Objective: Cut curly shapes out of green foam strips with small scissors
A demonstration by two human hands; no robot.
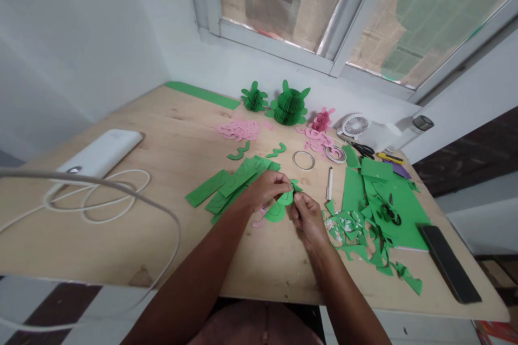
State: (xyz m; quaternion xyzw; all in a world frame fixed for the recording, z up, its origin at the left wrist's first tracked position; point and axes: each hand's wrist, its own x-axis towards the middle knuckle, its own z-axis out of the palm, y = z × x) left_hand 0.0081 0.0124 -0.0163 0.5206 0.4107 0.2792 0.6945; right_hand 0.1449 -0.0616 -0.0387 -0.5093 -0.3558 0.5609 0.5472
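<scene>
My left hand (268,188) is closed in a pinch on a small green paper piece (287,197) with a curved drawn outline. Close beside it, my right hand (309,215) is closed around a thin dark tool (294,188) whose tip meets the paper; its kind is mostly hidden by the fingers. Below the hands lies a rounded green paper shape (275,212), with a pink paper curl (259,221) near it. To the left, a stack of green paper strips (238,178) bears drawn outlines and is partly covered by my left forearm. Two wavy green cutouts (238,151) lie beyond the strips.
Green paper scraps (352,226) lie right of my hands, beside a white pen (329,183) and a black phone (449,264). Honeycomb paper figures (289,106) stand along the wall. A white power bank (101,153) and looped cable (137,194) lie left.
</scene>
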